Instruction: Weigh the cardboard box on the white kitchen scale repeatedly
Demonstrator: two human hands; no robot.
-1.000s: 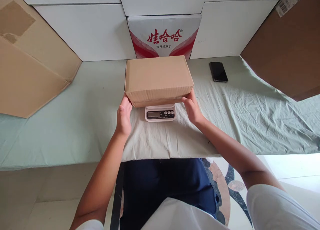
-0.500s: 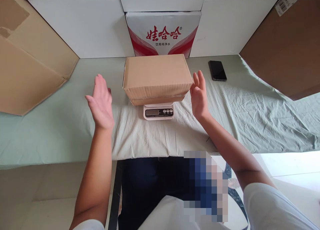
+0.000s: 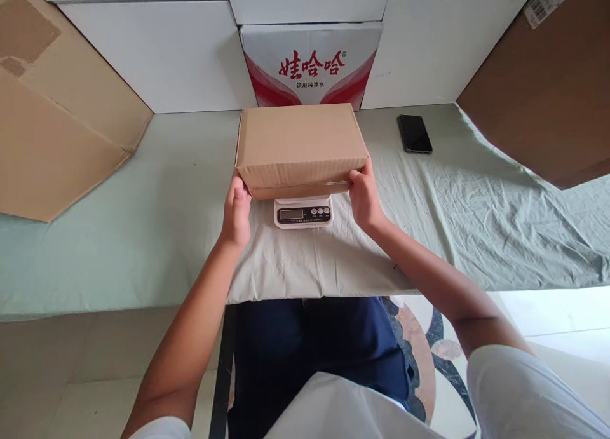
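A brown cardboard box (image 3: 301, 137) rests on a small white kitchen scale (image 3: 304, 215), whose display and buttons show below the box's front edge. My left hand (image 3: 237, 211) grips the box's left side near the front corner, thumb toward me and fingers hidden behind the side. On the opposite side, my right hand (image 3: 365, 194) holds the right front corner, its thumb against the front face. The scale's plate is mostly hidden under the box. No digits can be made out on the display.
A black phone (image 3: 414, 134) lies on the green cloth (image 3: 185, 236) at the right. Large cardboard pieces (image 3: 61, 121) stand at the left, with another brown carton (image 3: 543, 96) at the right. Behind is a white and red carton (image 3: 312, 64) among white panels.
My left hand has moved right from open air onto the box's left side. My right hand has closed in on the right corner. The box has barely moved.
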